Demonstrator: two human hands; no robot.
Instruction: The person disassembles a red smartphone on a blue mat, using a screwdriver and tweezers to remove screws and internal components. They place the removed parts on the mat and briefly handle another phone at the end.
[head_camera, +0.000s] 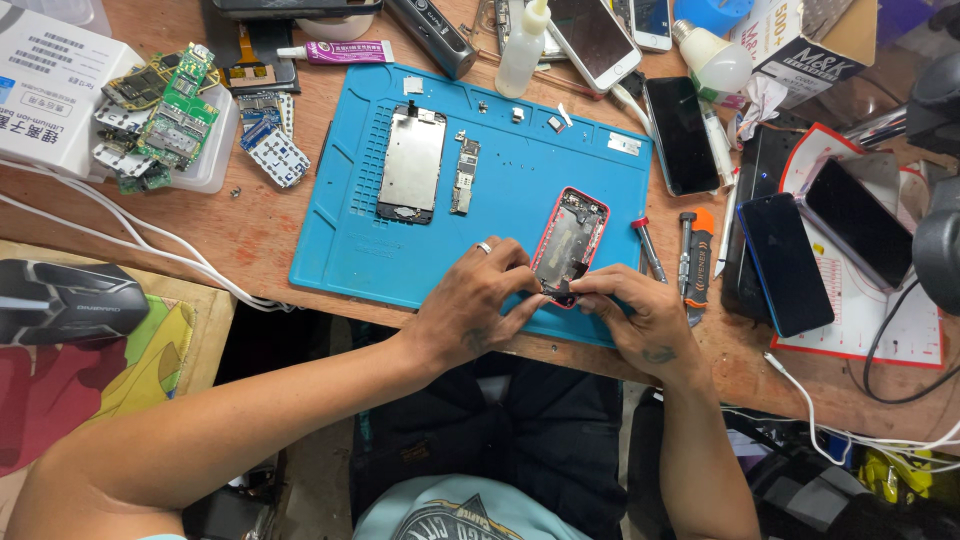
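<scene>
Both hands meet at the near end of an opened pink phone shell on the blue work mat

The left hand (470, 300), a ring on one finger, reaches in from the left with its wrist low and its fingers (520, 272) curled shut against the left edge and bottom corner of the pink phone shell (570, 245); the right hand (635, 310) comes up from below, fingers bent and pinched closed on the shell's near end. The shell lies flat, open side up, near the front right of the blue work mat (500, 190) on the wooden counter (260, 220), its long axis running near to far, far end leaning slightly right. A bare metal frame (411, 163) and a narrow circuit board (463, 175) lie further left on the mat
</scene>
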